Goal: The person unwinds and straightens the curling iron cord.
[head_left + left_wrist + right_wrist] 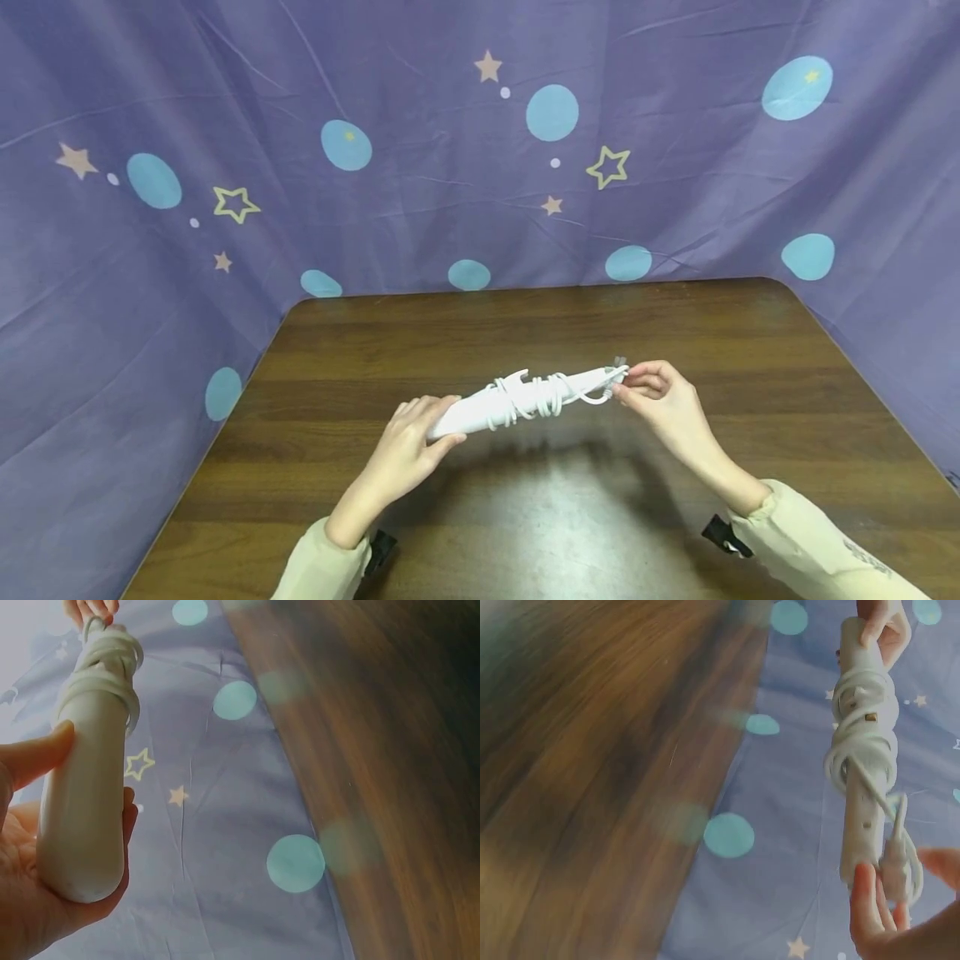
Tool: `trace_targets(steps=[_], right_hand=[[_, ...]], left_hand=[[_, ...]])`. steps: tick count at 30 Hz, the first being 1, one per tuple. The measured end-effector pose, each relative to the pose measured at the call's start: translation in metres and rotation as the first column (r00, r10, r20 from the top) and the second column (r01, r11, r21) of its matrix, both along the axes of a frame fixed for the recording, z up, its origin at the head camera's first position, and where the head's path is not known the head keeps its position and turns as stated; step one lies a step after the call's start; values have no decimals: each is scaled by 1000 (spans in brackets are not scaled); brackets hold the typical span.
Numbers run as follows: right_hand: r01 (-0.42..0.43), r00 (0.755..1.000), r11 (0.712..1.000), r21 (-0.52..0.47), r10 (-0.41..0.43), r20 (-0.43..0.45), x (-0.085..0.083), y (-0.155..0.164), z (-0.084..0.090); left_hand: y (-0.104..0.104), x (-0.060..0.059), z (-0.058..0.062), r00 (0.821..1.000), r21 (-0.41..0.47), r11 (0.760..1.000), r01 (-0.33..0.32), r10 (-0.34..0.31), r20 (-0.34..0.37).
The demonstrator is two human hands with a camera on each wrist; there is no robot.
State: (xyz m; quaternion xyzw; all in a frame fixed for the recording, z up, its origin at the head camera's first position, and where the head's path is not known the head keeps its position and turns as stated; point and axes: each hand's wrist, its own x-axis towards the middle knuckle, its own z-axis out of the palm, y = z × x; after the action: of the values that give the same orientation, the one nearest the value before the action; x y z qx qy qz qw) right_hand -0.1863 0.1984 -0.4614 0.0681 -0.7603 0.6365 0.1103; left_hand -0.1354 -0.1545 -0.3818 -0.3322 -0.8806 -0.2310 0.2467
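Note:
A white power strip with its white cord wound round its middle is held level above the brown wooden table. My left hand grips the strip's rounded end, thumb on top. My right hand pinches the plug end of the cord at the strip's other end. In the right wrist view the coils wrap the strip's middle, and the left hand's fingers show at the far end.
A purple cloth with blue dots and stars hangs behind and round the sides of the table. Bare table top lies under and in front of the hands. Pale sleeves cover both forearms.

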Motion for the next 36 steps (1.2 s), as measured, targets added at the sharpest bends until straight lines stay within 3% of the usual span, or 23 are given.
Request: trace_targets(steps=[2,5,13,15,18,20,22,25,28,31,33,36], right_hand=[[31,999,996,-78,-30,12,-15,3,-26],[92,996,988,-128,-89,26,-26,3,-43],[132,991,977,-166,-128,37,-33,-3,-40],[112,994,975,-192,-108,31,-27,-6,-28],[87,995,985,-150,-78,60,-4,-20,18],[28,996,990,-141,-16,88,13,-30,51],[-48,995,992,-119,57,78,23,-36,69],[-202,978,957,-207,207,2,12,-29,48],[-262,964,937,-232,264,-25,-13,-15,2],[-241,965,940,-241,258,40,-30,-6,-30],[-235,961,927,-291,266,73,-34,-4,-39],[-206,959,912,-355,261,114,-31,-3,-38]], left_hand=[[2,1,-1,1000,6,1000,-1,1,-8],[4,1,-2,1000,13,1000,0,0,-23],[6,0,-3,999,11,1000,-8,9,-35],[7,0,-3,1000,15,1000,-15,16,-18],[6,-2,-4,1000,27,999,-31,31,5],[5,-3,-5,999,39,998,-41,40,11],[5,-5,-6,999,45,998,-45,45,10],[3,-7,-6,999,55,998,-42,42,4],[2,-9,-4,999,65,997,-37,38,-6],[-1,-9,-3,999,71,997,-39,41,-21],[-3,-9,-3,999,72,996,-43,45,-30],[-6,-9,-3,998,74,996,-50,53,-33]])
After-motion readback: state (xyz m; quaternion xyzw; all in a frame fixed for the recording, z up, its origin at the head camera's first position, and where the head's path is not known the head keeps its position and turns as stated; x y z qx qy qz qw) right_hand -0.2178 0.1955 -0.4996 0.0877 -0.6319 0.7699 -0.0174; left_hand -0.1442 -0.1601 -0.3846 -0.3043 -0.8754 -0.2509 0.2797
